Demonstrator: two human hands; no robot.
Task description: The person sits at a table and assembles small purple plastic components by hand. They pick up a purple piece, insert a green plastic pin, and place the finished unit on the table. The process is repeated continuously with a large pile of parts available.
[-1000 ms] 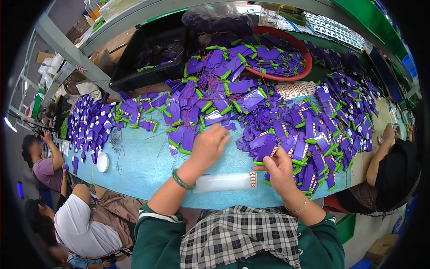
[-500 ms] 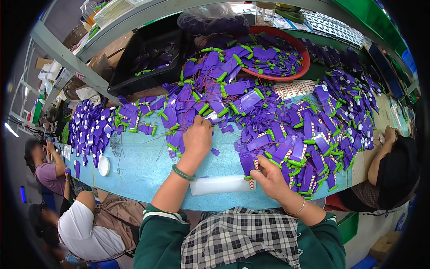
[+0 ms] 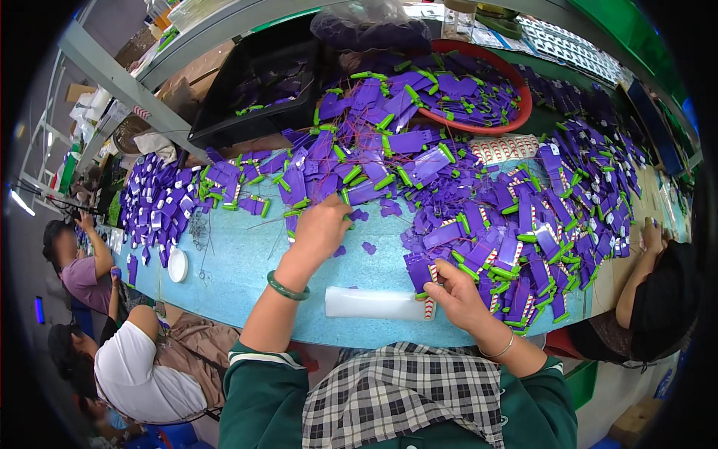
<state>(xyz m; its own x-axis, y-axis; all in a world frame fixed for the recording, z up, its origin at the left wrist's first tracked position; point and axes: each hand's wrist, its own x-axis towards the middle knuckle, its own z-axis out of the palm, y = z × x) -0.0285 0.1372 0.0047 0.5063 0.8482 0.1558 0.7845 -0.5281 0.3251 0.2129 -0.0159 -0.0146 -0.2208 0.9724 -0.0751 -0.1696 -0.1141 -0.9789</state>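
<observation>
My left hand (image 3: 320, 227) reaches forward into the near edge of a big heap of purple cards with green clips (image 3: 389, 142) and its fingers close on one of them. My right hand (image 3: 455, 293) pinches a small red-and-white striped piece (image 3: 431, 288) at the front of the table, beside another pile of purple cards (image 3: 516, 254). A translucent white plastic strip (image 3: 374, 304) lies flat between my hands near the table's front edge. Small loose purple bits (image 3: 369, 248) lie on the light-blue table top (image 3: 239, 262).
A red round basin (image 3: 516, 116) and a black tray (image 3: 269, 93) at the back hold more purple cards. A white lid (image 3: 177, 265) lies at the left. People sit at the left (image 3: 142, 367) and the right (image 3: 658, 299) of the table.
My left hand has moved forward and left, from the bare table into the purple heap. My right hand has drawn back toward the front edge with the striped piece.
</observation>
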